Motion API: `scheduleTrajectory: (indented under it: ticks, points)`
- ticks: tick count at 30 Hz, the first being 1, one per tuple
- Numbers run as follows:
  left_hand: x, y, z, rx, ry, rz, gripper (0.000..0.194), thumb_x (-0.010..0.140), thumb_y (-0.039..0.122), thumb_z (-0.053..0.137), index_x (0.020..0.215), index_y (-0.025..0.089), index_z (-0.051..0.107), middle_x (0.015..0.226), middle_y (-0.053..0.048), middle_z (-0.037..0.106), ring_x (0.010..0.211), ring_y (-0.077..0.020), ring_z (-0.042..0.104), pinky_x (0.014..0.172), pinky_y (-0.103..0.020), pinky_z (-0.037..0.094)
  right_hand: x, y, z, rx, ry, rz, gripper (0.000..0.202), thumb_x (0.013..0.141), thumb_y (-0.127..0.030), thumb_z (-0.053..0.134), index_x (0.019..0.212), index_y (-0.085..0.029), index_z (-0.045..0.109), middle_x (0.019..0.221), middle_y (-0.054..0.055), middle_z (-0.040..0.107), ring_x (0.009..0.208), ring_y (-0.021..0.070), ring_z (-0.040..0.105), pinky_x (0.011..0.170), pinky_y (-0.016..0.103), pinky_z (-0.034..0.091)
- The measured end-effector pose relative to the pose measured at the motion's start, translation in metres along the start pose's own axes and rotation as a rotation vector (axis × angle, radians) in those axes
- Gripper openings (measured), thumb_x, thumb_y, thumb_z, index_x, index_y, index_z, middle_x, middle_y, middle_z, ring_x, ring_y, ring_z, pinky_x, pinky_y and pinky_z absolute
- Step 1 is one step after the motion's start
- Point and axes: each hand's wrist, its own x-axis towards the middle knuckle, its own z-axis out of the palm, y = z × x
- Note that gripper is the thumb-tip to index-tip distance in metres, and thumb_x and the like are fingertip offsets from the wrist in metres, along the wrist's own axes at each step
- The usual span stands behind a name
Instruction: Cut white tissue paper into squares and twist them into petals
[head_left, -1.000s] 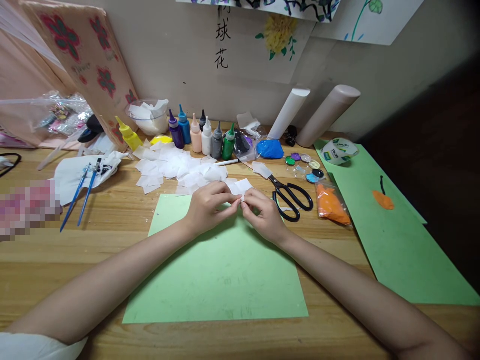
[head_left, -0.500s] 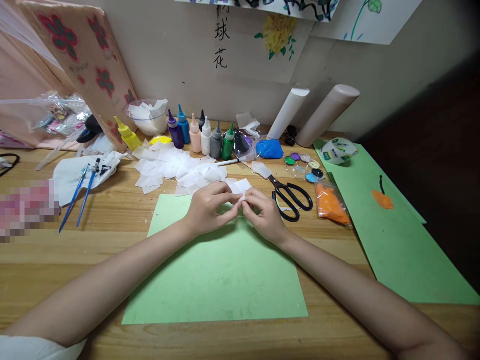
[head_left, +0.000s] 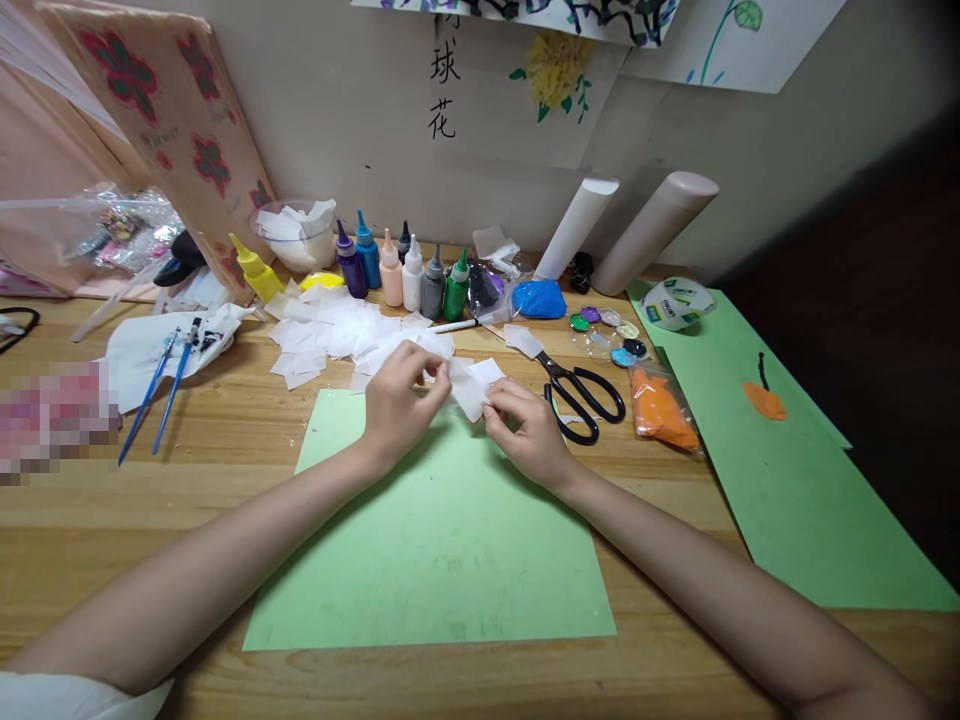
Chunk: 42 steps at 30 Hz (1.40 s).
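while the left hand (head_left: 401,408) and right hand (head_left: 529,432) pinch a thin white paper square (head_left: 468,393) between nearly closed fingers, over the far edge of the green sheet (head_left: 435,560), those fingers hide its side corners. black-handled scissors (head_left: 556,369) lie to the right on the desk (head_left: 675,530), blade tips covered by a paper scrap (head_left: 522,340).

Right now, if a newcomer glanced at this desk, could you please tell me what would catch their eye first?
Probably the bright green sheet at front centre, with the left hand and right hand pinching a thin white paper piece above its far edge. Next, perhaps, the heap of white paper squares beyond the sheet, towards the left, and the colourful upright bottles behind it.
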Motion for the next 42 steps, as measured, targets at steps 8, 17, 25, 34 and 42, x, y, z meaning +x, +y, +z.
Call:
scheduleTrajectory:
  ticks: [8, 17, 25, 34, 42]
  points:
    - [0.004, -0.01, 0.002, 0.137, 0.065, -0.195, 0.022, 0.083, 0.02, 0.052, 0.104, 0.02, 0.056, 0.092, -0.005, 0.05, 0.077, -0.0159, 0.051, 0.067, -0.03, 0.042, 0.002, 0.006, 0.003, -0.119, 0.031, 0.147, 0.008, 0.083, -0.017, 0.049, 0.077, -0.019, 0.053, 0.078, 0.003, 0.053, 0.077, 0.0178, 0.05, 0.069, 0.03, 0.039]
    - [-0.001, 0.005, -0.001, 0.133, -0.348, 0.213, 0.025, 0.083, 0.018, 0.048, 0.104, 0.023, 0.062, 0.105, -0.006, 0.056, 0.098, -0.0222, 0.047, 0.083, -0.037, 0.041, 0.007, 0.026, -0.001, -0.511, 0.137, 0.255, 0.008, 0.082, -0.022, 0.052, 0.088, -0.018, 0.054, 0.085, 0.008, 0.054, 0.084, 0.0259, 0.048, 0.073, 0.038, 0.039]
    - [-0.005, 0.004, 0.002, 0.26, -0.459, 0.358, 0.024, 0.086, 0.019, 0.044, 0.099, 0.018, 0.064, 0.094, -0.006, 0.069, 0.086, -0.0195, 0.06, 0.078, -0.037, 0.04, 0.009, 0.033, -0.001, -0.589, 0.188, 0.139, 0.007, 0.083, -0.019, 0.05, 0.077, -0.02, 0.052, 0.078, 0.008, 0.055, 0.078, 0.0251, 0.049, 0.069, 0.037, 0.038]
    - [-0.003, 0.005, -0.001, 0.288, -0.31, 0.174, 0.018, 0.088, 0.025, 0.046, 0.089, 0.018, 0.062, 0.085, -0.005, 0.063, 0.084, -0.0199, 0.053, 0.072, -0.034, 0.039, 0.007, 0.017, -0.002, -0.257, 0.22, 0.123, 0.006, 0.087, -0.02, 0.047, 0.082, -0.02, 0.05, 0.083, 0.005, 0.054, 0.08, 0.0206, 0.05, 0.072, 0.034, 0.04]
    - [0.0, 0.006, -0.003, 0.092, -0.34, 0.113, 0.024, 0.09, 0.03, 0.043, 0.079, 0.018, 0.059, 0.078, -0.003, 0.06, 0.079, -0.0179, 0.049, 0.071, -0.033, 0.039, 0.003, 0.008, -0.001, -0.176, 0.199, 0.027, 0.005, 0.087, -0.019, 0.048, 0.082, -0.021, 0.05, 0.08, 0.003, 0.054, 0.078, 0.0192, 0.048, 0.071, 0.033, 0.039]
